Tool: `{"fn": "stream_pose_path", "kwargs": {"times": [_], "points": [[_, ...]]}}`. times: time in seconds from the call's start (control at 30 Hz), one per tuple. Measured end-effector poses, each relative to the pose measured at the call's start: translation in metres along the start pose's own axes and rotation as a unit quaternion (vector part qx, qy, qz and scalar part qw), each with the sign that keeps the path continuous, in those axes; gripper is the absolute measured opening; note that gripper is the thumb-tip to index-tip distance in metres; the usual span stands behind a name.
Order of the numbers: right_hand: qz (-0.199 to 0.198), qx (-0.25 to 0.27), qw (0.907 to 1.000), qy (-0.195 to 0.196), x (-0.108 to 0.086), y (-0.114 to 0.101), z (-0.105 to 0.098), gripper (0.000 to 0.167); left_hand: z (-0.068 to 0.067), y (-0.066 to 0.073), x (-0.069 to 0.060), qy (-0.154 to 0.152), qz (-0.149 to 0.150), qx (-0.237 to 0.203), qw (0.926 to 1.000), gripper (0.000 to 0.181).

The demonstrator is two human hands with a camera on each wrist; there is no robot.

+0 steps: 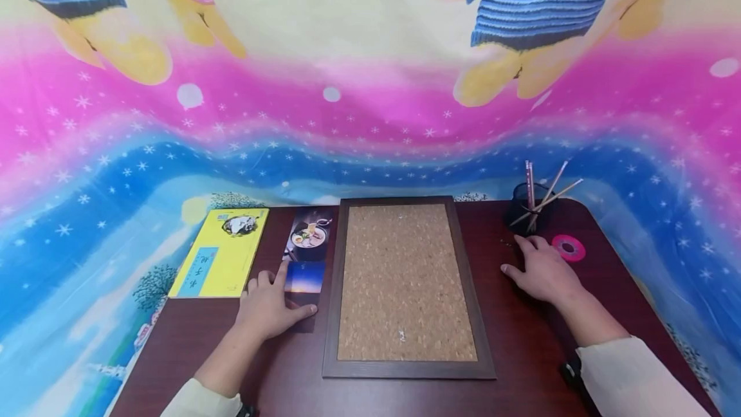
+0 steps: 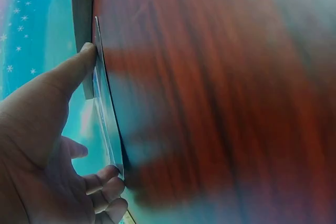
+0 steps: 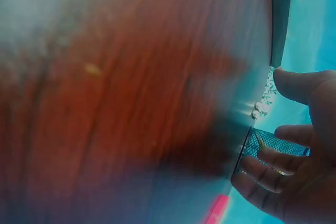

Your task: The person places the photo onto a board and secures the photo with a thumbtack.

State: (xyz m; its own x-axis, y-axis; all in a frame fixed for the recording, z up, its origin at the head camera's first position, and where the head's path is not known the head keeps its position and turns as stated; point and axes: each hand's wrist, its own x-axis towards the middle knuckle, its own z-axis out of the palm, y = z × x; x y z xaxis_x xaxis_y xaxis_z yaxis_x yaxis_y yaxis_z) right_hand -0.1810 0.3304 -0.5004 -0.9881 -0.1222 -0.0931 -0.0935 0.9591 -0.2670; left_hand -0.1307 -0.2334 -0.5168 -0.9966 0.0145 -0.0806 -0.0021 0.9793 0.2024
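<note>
On the table [image 1: 399,398], your splayed left hand [image 1: 266,304] partly covers photos [image 1: 307,275] near a blurrily lettered book [image 1: 222,256]; indistinct specks [image 1: 507,243] adjoin your splayed right hand [image 1: 544,270]

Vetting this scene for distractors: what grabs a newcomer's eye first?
Probably the pink-and-blue patterned cloth behind the table. Next, the framed cork board mid-table, between the left hand on the printed pictures and the right hand near the black mesh cup. The yellow book at left and pink disc at right also pop.
</note>
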Motion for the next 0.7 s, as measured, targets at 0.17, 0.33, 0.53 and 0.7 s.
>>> {"fn": "stream_pose_path", "kwargs": {"times": [0.17, 0.33, 0.53, 0.7], "points": [[-0.003, 0.005, 1.0000, 0.004, 0.007, 0.004, 0.000, 0.085, 0.000, 0.002, 0.001, 0.004, -0.011, -0.014, 0.9998, 0.131], [0.000, 0.012, 0.9999, 0.007, 0.015, 0.008, 0.003, 0.080, 0.000, 0.002, 0.002, 0.004, -0.021, -0.022, 0.9995, 0.132], [0.010, 0.020, 0.9997, 0.011, 0.022, 0.008, 0.004, 0.067, -0.001, 0.005, 0.001, -0.004, -0.044, -0.053, 0.9976, 0.133], [0.010, 0.023, 0.9995, 0.016, 0.028, 0.010, 0.004, 0.054, -0.002, 0.009, 0.000, -0.006, -0.063, -0.087, 0.9941, 0.133]]}}
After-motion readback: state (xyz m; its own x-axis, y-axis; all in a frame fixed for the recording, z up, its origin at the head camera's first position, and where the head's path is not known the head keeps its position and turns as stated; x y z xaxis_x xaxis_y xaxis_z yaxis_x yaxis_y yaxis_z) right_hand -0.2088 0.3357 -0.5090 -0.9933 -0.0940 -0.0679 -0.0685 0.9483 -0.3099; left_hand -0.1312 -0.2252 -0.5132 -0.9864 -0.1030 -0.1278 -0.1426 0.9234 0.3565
